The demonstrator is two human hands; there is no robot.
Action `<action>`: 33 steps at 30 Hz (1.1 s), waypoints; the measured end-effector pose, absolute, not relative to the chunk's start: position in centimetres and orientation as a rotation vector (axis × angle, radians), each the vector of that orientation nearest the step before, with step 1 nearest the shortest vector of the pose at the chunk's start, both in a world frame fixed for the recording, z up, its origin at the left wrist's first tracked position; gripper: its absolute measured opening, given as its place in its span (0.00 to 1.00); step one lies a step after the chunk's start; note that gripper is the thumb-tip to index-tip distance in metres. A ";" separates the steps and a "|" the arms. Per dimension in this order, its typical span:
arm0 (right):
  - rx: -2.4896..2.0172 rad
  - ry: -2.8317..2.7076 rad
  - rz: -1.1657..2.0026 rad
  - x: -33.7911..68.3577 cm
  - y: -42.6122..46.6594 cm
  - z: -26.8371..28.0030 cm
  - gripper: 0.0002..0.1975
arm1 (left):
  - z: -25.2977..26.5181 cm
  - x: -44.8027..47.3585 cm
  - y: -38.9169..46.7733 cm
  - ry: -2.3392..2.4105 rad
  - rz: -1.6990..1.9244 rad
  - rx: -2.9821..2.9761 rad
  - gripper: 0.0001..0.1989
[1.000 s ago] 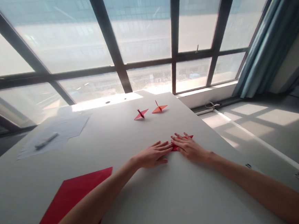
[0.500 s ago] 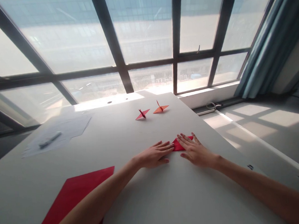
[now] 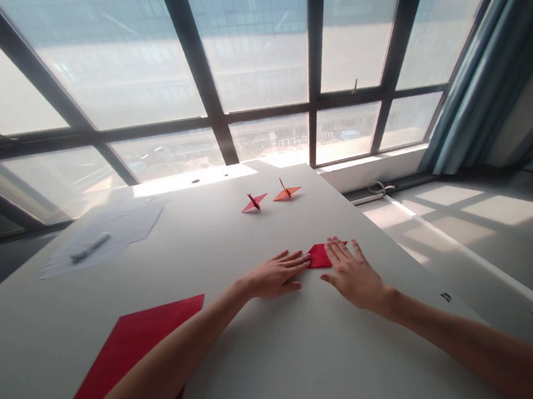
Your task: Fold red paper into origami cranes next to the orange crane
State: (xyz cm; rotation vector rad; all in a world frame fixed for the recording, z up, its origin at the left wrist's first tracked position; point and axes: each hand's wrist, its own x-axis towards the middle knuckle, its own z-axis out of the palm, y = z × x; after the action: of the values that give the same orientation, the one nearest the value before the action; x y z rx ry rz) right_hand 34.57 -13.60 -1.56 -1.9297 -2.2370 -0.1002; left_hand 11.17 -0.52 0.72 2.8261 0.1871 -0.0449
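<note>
A small folded piece of red paper [image 3: 318,257] lies flat on the white table [image 3: 215,246], with a pointed tip showing past my right fingers. My left hand [image 3: 279,275] rests flat, its fingertips touching the paper's left edge. Across the right part of the paper lies my right hand [image 3: 353,272], fingers stretched out and thumb apart, hiding some of it. Beyond the hands stand two folded paper cranes, a red crane [image 3: 254,203] and an orange crane [image 3: 287,192].
A large red paper sheet [image 3: 135,351] lies partly beneath my left forearm. White sheets [image 3: 134,225] with a whitish marker-like object [image 3: 90,247] on them are at the far left. The table's right edge drops to the floor; windows and a blue curtain [image 3: 473,78] stand beyond.
My right hand has slid a little to the right over the folded red paper, uncovering more of its middle. My left hand has stayed in place.
</note>
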 end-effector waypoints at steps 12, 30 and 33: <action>-1.484 -2.547 0.070 36.9 -11.6 -1.7 0.31 | 1.2 11.7 -2.8 0.179 0.155 2.984 0.34; -1.331 -2.300 0.207 37.0 -10.9 -2.2 0.18 | 0.5 12.2 -2.4 0.001 0.342 2.762 0.25; -1.367 -2.210 0.150 37.0 -10.6 -2.9 0.17 | 0.5 12.1 -2.3 -0.005 0.341 2.769 0.25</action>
State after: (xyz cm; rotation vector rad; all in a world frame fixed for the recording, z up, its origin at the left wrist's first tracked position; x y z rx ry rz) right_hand 36.97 -10.59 -2.89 -1.3671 -2.2095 0.1500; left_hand 12.11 -2.35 0.47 2.7693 -0.0054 0.3406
